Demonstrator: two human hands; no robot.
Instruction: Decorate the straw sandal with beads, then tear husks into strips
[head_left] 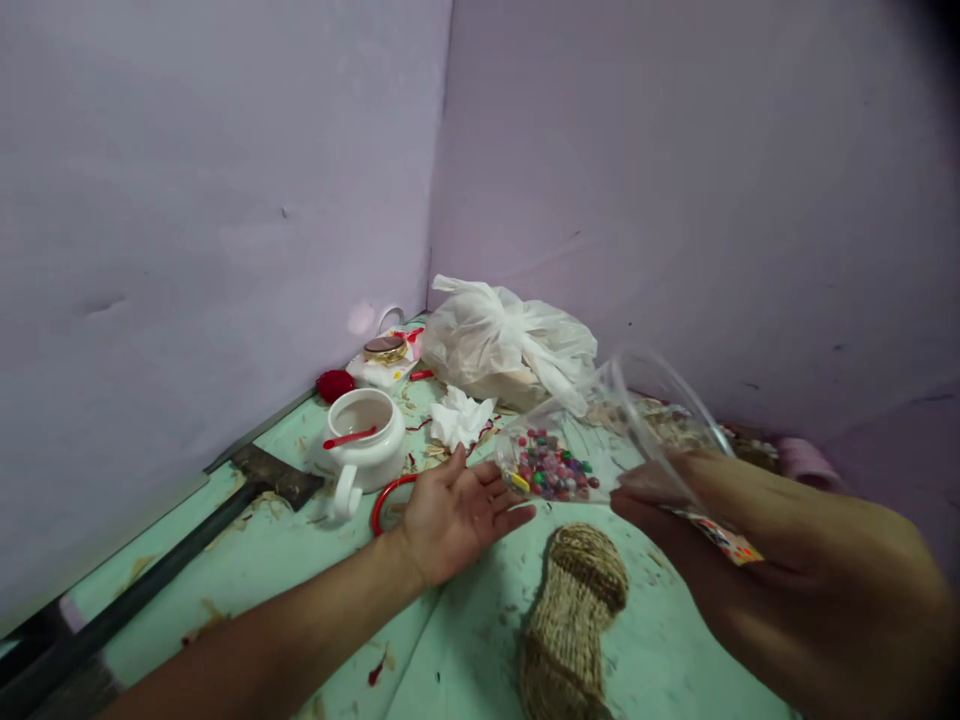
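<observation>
My left hand [459, 510] lies palm up and open just above the pale green floor, its fingertips under the low end of a clear plastic bag [600, 430]. Several coloured beads [551, 470] are gathered in that low corner of the bag. My right hand [757, 540] is closed on the bag's upper end and tilts it toward the left palm. A woven straw piece [574, 610] lies on the floor below both hands.
A white pot with a red stick [364, 445] and a red ring [382, 500] sit left of my left hand. A white plastic bag [510, 345], crumpled tissue [461, 418] and a gold-lidded jar [386, 350] fill the corner. A hatchet [187, 530] lies along the left wall.
</observation>
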